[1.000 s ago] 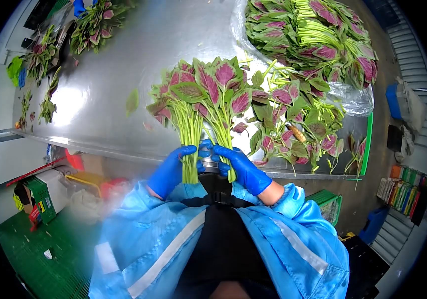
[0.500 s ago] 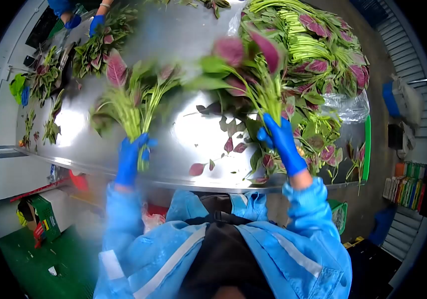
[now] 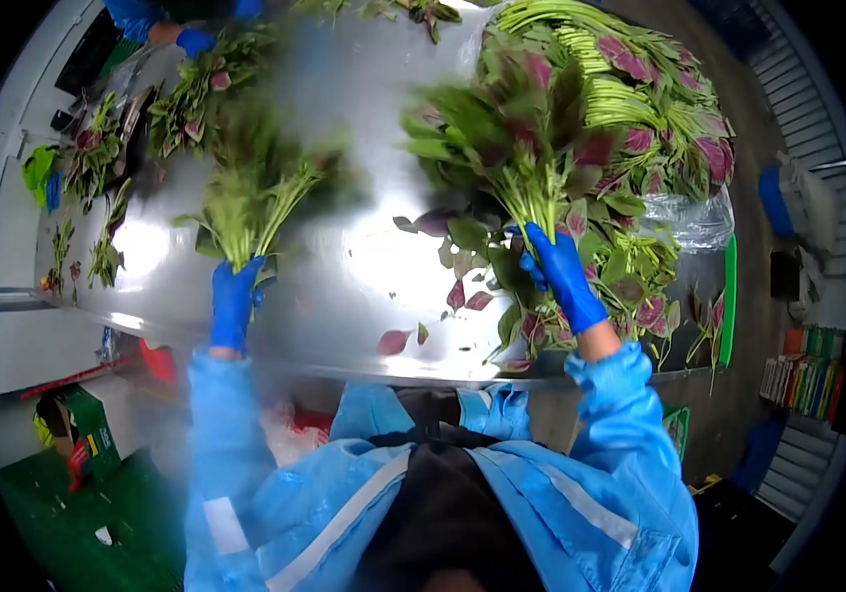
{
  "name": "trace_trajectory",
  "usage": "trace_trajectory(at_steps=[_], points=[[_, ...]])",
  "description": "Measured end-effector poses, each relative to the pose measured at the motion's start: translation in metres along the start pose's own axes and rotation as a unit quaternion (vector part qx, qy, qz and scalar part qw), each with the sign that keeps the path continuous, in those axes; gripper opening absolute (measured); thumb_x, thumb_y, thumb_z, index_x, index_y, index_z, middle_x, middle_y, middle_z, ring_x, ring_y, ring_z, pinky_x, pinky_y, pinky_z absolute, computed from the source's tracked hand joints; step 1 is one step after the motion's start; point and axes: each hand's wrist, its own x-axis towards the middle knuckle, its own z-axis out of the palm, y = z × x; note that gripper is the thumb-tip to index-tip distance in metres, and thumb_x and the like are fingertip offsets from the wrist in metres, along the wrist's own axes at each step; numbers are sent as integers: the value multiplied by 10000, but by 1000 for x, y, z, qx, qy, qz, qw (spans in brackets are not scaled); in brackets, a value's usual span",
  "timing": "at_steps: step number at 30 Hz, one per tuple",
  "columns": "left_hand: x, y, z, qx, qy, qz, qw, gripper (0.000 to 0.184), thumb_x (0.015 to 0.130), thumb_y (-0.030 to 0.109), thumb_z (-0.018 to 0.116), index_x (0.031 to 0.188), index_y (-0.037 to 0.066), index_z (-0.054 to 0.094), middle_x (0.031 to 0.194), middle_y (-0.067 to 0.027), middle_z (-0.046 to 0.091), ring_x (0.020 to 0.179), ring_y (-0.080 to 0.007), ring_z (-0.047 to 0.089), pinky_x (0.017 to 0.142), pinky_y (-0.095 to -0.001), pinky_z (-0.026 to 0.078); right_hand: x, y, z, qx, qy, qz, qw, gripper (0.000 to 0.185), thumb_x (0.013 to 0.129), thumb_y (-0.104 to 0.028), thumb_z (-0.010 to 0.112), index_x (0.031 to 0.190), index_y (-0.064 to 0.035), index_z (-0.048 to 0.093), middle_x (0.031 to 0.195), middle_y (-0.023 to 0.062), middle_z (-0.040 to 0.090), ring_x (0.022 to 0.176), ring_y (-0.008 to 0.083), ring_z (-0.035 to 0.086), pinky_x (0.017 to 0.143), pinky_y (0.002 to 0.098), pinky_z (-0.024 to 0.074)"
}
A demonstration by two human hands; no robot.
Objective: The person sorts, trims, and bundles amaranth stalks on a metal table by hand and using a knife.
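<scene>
Gloved in blue, my left hand (image 3: 235,301) is closed around the stem ends of a bunch of amaranth greens (image 3: 245,217), whose leafy tops are blurred. My right hand (image 3: 563,276), in a matching glove, grips the stems of another amaranth bunch (image 3: 532,187) with green and purple leaves pointing away from me. Both bunches are above the metal table (image 3: 334,331). Loose purple and green leaves (image 3: 457,295) lie between my hands. More cut amaranth (image 3: 645,281) is scattered beside my right hand.
A large stacked pile of amaranth (image 3: 630,109) sits at the back right by clear plastic wrap (image 3: 694,217). Another person's gloved hand (image 3: 195,42) is near greens (image 3: 186,109) at the far left. A green edge strip (image 3: 730,296) borders the right side.
My left hand has moved left and slightly toward me with its bunch. The leaves of the right bunch have swung and fanned out. The other person's hands have shifted.
</scene>
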Motion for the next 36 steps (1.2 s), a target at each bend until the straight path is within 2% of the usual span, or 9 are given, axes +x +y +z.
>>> trace_trajectory(at_steps=[2,8,12,18,22,26,29,32,36], points=[[10,11,-2,54,-2,24,998,238,854,206,678,980,19,603,668,-73,631,399,-89,468,365,-233,359,-10,-34,10,36,-7,-34,999,378,940,-413,530,1010,-56,633,582,12,517,404,81,403,371,241,296],[-23,66,19,-318,-118,30,940,391,945,315,567,1208,25,563,730,35,546,508,-45,446,444,-207,352,-70,-98,56,263,-97,-134,951,538,951,-497,480,1190,-21,560,548,-34,386,370,49,294,349,203,234],[-72,24,93,-270,-182,-19,945,417,952,333,550,1237,30,548,760,24,547,583,-58,497,509,-202,411,-74,-66,119,248,-144,-63,956,494,956,-472,490,1138,-24,589,577,-2,468,410,72,379,386,216,320],[-102,-102,145,-361,-290,-283,840,318,953,308,542,1120,39,570,775,-39,583,616,-131,554,518,-268,467,-75,64,156,165,-213,160,950,409,935,-464,535,1003,-65,602,717,54,617,571,108,578,444,236,405],[-105,-92,146,-308,-314,-247,864,265,947,257,545,1098,40,572,794,-58,607,644,-162,588,539,-303,498,-78,66,149,29,-218,13,976,501,926,-497,530,1072,-20,580,836,120,636,739,189,624,602,332,481],[-92,-129,157,-295,-291,-161,896,362,921,164,556,1248,12,525,1100,-131,631,972,-231,634,832,-357,529,-90,41,135,-207,-154,-188,948,574,890,-485,577,1177,12,546,1072,230,579,950,361,585,797,428,462],[-100,-128,156,-425,-308,-253,813,460,905,116,556,1335,0,443,1230,-163,577,1100,-272,592,942,-392,492,-82,59,135,-328,-74,-312,889,658,825,-516,626,1183,30,542,1138,256,539,1051,397,535,854,445,433],[-105,-121,158,-468,-319,-280,775,496,892,90,556,1359,4,412,1255,-170,559,1108,-286,588,956,-404,489,-84,53,135,-471,-2,-352,809,726,800,-538,639,1178,71,525,1196,271,500,1136,417,471,908,464,392],[-104,-120,160,-417,-326,-266,806,533,866,71,572,1368,13,404,1260,-169,556,1114,-296,584,958,-428,488,-84,42,135,-452,-19,-355,818,781,776,-552,656,1217,73,496,1253,259,476,1221,395,423,956,456,360]])
